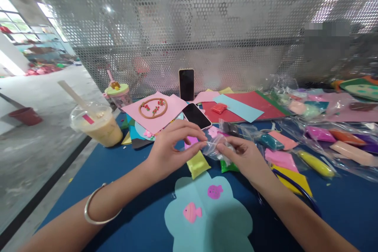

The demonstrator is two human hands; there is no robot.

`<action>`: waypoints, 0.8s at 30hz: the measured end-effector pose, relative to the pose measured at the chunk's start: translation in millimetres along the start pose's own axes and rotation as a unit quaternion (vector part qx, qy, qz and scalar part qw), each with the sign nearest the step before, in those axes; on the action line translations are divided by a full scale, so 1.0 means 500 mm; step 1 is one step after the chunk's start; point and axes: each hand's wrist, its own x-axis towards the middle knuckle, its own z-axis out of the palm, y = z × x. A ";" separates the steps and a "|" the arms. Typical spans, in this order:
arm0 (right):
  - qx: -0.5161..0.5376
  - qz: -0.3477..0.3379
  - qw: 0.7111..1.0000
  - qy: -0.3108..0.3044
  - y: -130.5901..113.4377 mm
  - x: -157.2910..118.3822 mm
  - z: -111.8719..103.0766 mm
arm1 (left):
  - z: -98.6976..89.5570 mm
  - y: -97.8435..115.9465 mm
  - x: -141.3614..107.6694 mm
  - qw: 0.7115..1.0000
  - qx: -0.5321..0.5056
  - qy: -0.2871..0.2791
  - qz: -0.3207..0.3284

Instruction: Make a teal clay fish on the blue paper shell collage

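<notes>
My right hand (pixel 240 155) grips a small clear plastic bag (pixel 217 146) with white stuff inside, likely soft clay. At the bag's left edge, my left hand (pixel 174 145) pinches thumb and forefinger together on a thin whitish bit; whether it is plastic or clay I cannot tell. Below both hands lies a light-blue scalloped paper (pixel 183 189). A pink striped clay fish (pixel 192 212) and a purple clay fish (pixel 215 191) lie flat on it. A yellow clay packet (pixel 197 164) rests just under my left fingertips, and a green packet (pixel 228 166) is partly hidden beneath the bag.
A drink cup (pixel 97 126) with a straw stands at the left table edge. Two phones, one upright (pixel 186 84) and one flat (pixel 196 116), are behind my hands. Several clay packets (pixel 320 134) crowd the right. Pink paper (pixel 177 104) carries a brown clay ring (pixel 165 112).
</notes>
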 end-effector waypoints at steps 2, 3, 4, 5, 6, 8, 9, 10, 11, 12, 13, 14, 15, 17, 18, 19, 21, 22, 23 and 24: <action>0.001 0.002 1.000 0.022 0.005 0.005 -0.002 | -0.005 0.005 0.003 0.999 -0.020 0.022 -0.035; 0.002 0.001 1.000 0.031 0.007 0.006 -0.003 | -0.007 0.007 0.005 0.998 -0.030 0.031 -0.049; 0.005 0.002 0.999 0.038 0.010 0.008 -0.003 | -0.009 0.008 0.006 0.997 -0.039 0.039 -0.060; 0.008 0.004 0.999 0.044 0.012 0.009 -0.004 | -0.011 0.008 0.007 0.996 -0.045 0.045 -0.068; 0.007 0.007 0.999 0.048 0.015 0.010 -0.005 | -0.013 0.007 0.008 0.995 -0.050 0.049 -0.076; -0.028 0.009 0.998 0.049 0.021 0.012 -0.007 | -0.016 0.005 0.009 0.992 -0.059 0.058 -0.094; -0.064 0.002 0.997 0.041 0.024 0.012 -0.008 | -0.017 0.004 0.009 0.990 -0.065 0.061 -0.105; -0.109 -0.014 0.993 0.031 0.027 0.012 -0.009 | -0.018 0.002 0.009 0.988 -0.073 0.062 -0.117; -0.155 -0.041 0.987 0.025 0.029 0.012 -0.010 | -0.017 0.001 0.009 0.987 -0.082 0.061 -0.128; -0.196 -0.077 0.977 0.029 0.030 0.011 -0.010 | -0.017 0.001 0.008 0.985 -0.091 0.058 -0.137; -0.225 -0.118 0.966 0.044 0.029 0.010 -0.009 | -0.015 0.000 0.008 0.983 -0.099 0.055 -0.144; -0.242 -0.156 0.955 0.070 0.025 0.007 -0.008 | -0.013 0.000 0.007 0.982 -0.105 0.051 -0.151; -0.245 -0.186 0.946 0.101 0.019 0.003 -0.006 | -0.011 -0.001 0.007 0.980 -0.113 0.048 -0.158; -0.208 -0.199 0.950 0.122 0.004 -0.007 0.001 | -0.004 -0.001 0.005 0.976 -0.127 0.042 -0.174; -0.166 -0.187 0.962 0.106 -0.004 -0.013 0.006 | -0.001 -0.001 0.004 0.973 -0.134 0.039 -0.184; -0.114 -0.169 0.976 0.071 -0.011 -0.018 0.012 | 0.004 0.000 0.003 0.971 -0.139 0.036 -0.191; -0.013 -0.127 0.992 0.018 -0.019 -0.024 0.024 | 0.012 0.000 0.001 0.968 -0.148 0.027 -0.200; 0.025 -0.106 0.994 0.002 -0.019 -0.026 0.029 | 0.015 0.000 0.000 0.968 -0.149 0.022 -0.201; 0.052 -0.087 0.995 -0.004 -0.019 -0.026 0.034 | 0.018 0.001 -0.001 0.968 -0.149 0.019 -0.202; 0.069 -0.070 0.995 -0.002 -0.017 -0.025 0.038 | 0.020 0.001 -0.002 0.968 -0.148 0.017 -0.203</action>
